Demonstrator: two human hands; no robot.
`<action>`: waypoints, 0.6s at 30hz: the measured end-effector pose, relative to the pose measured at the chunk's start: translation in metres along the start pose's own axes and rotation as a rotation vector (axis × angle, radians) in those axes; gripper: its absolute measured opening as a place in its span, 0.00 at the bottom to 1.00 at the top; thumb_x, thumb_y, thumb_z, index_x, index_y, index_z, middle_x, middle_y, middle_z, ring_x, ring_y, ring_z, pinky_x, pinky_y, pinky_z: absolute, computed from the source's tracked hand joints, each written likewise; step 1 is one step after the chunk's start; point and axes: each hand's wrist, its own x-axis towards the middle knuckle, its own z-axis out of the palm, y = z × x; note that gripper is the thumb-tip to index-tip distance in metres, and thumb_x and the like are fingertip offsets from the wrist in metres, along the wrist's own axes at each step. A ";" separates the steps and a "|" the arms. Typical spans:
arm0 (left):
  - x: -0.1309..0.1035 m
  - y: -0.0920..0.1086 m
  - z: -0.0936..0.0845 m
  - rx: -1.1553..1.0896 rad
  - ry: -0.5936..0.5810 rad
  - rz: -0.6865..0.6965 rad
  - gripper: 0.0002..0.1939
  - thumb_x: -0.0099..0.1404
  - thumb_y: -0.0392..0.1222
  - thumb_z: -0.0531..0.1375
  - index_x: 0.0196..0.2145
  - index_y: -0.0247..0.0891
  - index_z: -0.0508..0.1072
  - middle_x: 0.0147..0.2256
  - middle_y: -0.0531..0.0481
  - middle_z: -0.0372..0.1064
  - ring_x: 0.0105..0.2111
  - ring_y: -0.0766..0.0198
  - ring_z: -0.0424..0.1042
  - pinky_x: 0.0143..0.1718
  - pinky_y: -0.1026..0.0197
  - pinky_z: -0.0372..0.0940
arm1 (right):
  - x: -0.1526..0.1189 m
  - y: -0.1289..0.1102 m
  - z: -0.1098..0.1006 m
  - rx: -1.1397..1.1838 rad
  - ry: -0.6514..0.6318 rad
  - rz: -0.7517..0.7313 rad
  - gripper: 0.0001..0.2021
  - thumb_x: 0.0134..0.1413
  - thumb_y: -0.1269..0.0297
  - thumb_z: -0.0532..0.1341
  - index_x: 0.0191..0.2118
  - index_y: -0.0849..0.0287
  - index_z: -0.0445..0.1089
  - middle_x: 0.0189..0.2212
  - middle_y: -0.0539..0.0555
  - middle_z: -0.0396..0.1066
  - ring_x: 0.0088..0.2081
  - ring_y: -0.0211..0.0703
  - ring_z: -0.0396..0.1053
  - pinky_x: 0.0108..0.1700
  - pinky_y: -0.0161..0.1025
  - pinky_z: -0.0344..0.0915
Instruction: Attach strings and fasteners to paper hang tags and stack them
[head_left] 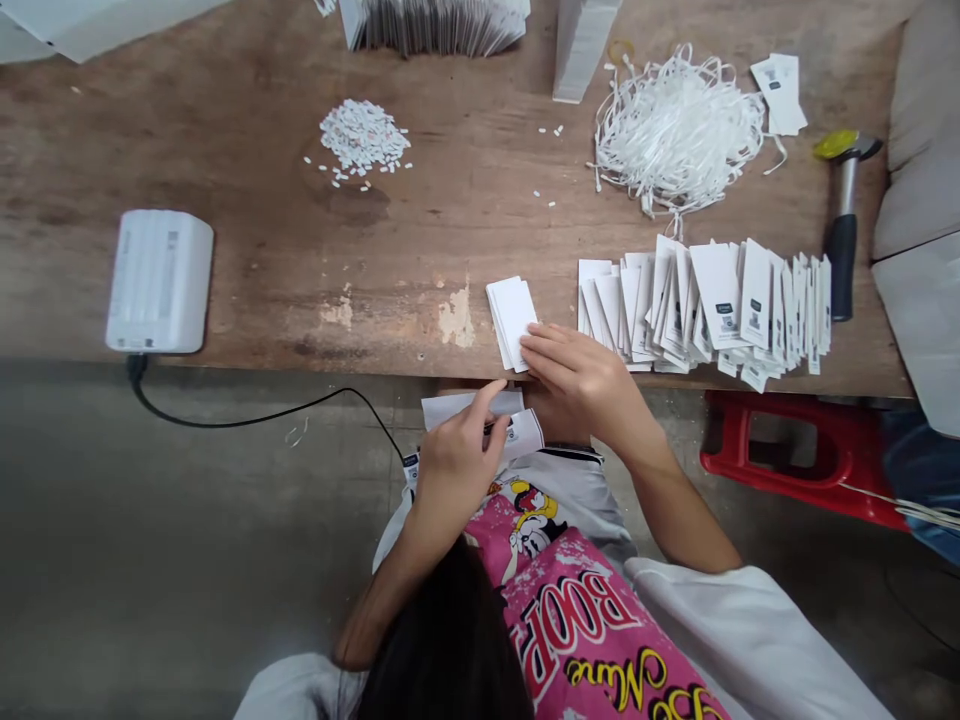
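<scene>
Over my lap, below the table edge, my left hand (459,450) is closed on a printed white card (525,434), its thumb and forefinger at the card's end. Another white sheet (442,408) shows behind that hand; whether it is also held is hidden. My right hand (581,372) lies at the table's front edge, fingers stretched out, with the fingertips touching a small fanned pile of blank-faced white cards (514,315). Right of this hand, a long row of leaning white printed tags (724,300) runs along the edge.
A heap of white strings (679,130) lies behind the row, near a hammer (844,220). Tiny white pieces (364,137) form a pile further left. A white power bank (160,280) trails a black cable (247,420). Below stands a red stool (810,455).
</scene>
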 end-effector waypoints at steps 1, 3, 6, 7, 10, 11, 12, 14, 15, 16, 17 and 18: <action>-0.001 -0.001 0.000 -0.006 -0.002 -0.006 0.20 0.67 0.41 0.55 0.57 0.49 0.64 0.35 0.57 0.77 0.34 0.62 0.77 0.34 0.63 0.62 | 0.000 0.002 0.001 0.015 0.000 0.007 0.15 0.58 0.78 0.56 0.50 0.65 0.71 0.50 0.61 0.73 0.57 0.50 0.67 0.60 0.52 0.66; -0.001 -0.002 0.000 -0.030 -0.010 -0.010 0.19 0.67 0.41 0.55 0.56 0.48 0.66 0.34 0.57 0.77 0.34 0.62 0.76 0.34 0.63 0.63 | 0.000 0.003 -0.002 0.065 0.007 0.022 0.14 0.58 0.76 0.58 0.49 0.64 0.72 0.50 0.61 0.73 0.57 0.51 0.67 0.60 0.53 0.66; 0.000 -0.003 -0.001 -0.111 -0.014 0.005 0.17 0.67 0.39 0.56 0.53 0.47 0.67 0.33 0.57 0.76 0.33 0.64 0.76 0.35 0.64 0.63 | -0.003 -0.007 -0.012 0.194 0.027 0.082 0.13 0.58 0.69 0.61 0.48 0.61 0.73 0.48 0.62 0.73 0.54 0.51 0.69 0.56 0.54 0.68; 0.000 -0.003 -0.002 -0.152 -0.012 0.010 0.16 0.67 0.39 0.57 0.52 0.47 0.68 0.32 0.57 0.76 0.33 0.64 0.76 0.36 0.64 0.64 | -0.004 -0.013 -0.015 0.257 0.029 0.114 0.12 0.57 0.67 0.62 0.48 0.60 0.73 0.46 0.61 0.74 0.51 0.49 0.71 0.52 0.52 0.70; 0.000 -0.004 -0.006 -0.299 -0.025 0.031 0.14 0.66 0.40 0.58 0.50 0.47 0.68 0.32 0.58 0.76 0.34 0.66 0.76 0.38 0.65 0.65 | -0.009 -0.031 -0.018 0.455 -0.036 0.182 0.12 0.57 0.66 0.63 0.47 0.58 0.74 0.40 0.58 0.75 0.43 0.44 0.72 0.43 0.44 0.73; 0.000 -0.005 -0.009 -0.350 -0.042 0.042 0.15 0.66 0.40 0.58 0.51 0.46 0.68 0.33 0.57 0.76 0.34 0.66 0.76 0.38 0.65 0.65 | -0.011 -0.036 -0.017 0.500 -0.058 0.200 0.11 0.57 0.66 0.63 0.46 0.58 0.74 0.39 0.57 0.75 0.41 0.43 0.73 0.41 0.42 0.73; -0.001 -0.006 -0.011 -0.398 -0.067 0.057 0.15 0.66 0.41 0.58 0.51 0.46 0.67 0.34 0.57 0.76 0.35 0.67 0.76 0.39 0.65 0.65 | -0.014 -0.040 -0.016 0.529 -0.067 0.222 0.11 0.58 0.67 0.62 0.46 0.58 0.74 0.38 0.57 0.75 0.40 0.41 0.73 0.40 0.40 0.72; -0.002 -0.008 -0.014 -0.483 -0.130 0.083 0.18 0.67 0.41 0.57 0.54 0.45 0.64 0.36 0.55 0.76 0.38 0.67 0.75 0.42 0.65 0.66 | -0.020 -0.043 -0.012 0.542 -0.028 0.259 0.11 0.58 0.70 0.62 0.46 0.57 0.74 0.37 0.55 0.75 0.37 0.38 0.73 0.37 0.36 0.72; -0.003 -0.009 -0.015 -0.519 -0.158 0.087 0.19 0.67 0.40 0.56 0.55 0.46 0.63 0.37 0.55 0.76 0.39 0.68 0.75 0.43 0.65 0.66 | -0.022 -0.042 -0.010 0.522 0.007 0.258 0.11 0.57 0.71 0.62 0.46 0.56 0.74 0.37 0.55 0.75 0.38 0.38 0.73 0.37 0.36 0.71; -0.003 -0.010 -0.015 -0.552 -0.180 0.085 0.19 0.67 0.39 0.55 0.56 0.46 0.62 0.38 0.55 0.76 0.40 0.68 0.75 0.44 0.65 0.66 | -0.025 -0.042 -0.008 0.480 0.046 0.233 0.12 0.56 0.73 0.63 0.46 0.56 0.74 0.39 0.56 0.74 0.39 0.39 0.73 0.39 0.37 0.72; -0.003 -0.011 -0.015 -0.583 -0.191 0.077 0.20 0.67 0.37 0.55 0.56 0.45 0.61 0.38 0.55 0.76 0.40 0.68 0.75 0.45 0.64 0.66 | -0.027 -0.040 -0.006 0.422 0.080 0.185 0.14 0.55 0.74 0.63 0.47 0.56 0.74 0.41 0.57 0.74 0.42 0.41 0.72 0.40 0.40 0.72; -0.003 -0.011 -0.015 -0.612 -0.195 0.066 0.20 0.67 0.36 0.54 0.56 0.45 0.61 0.37 0.54 0.76 0.39 0.68 0.75 0.45 0.64 0.66 | -0.029 -0.039 -0.005 0.355 0.102 0.127 0.15 0.54 0.75 0.64 0.47 0.56 0.74 0.43 0.58 0.74 0.44 0.44 0.72 0.42 0.43 0.72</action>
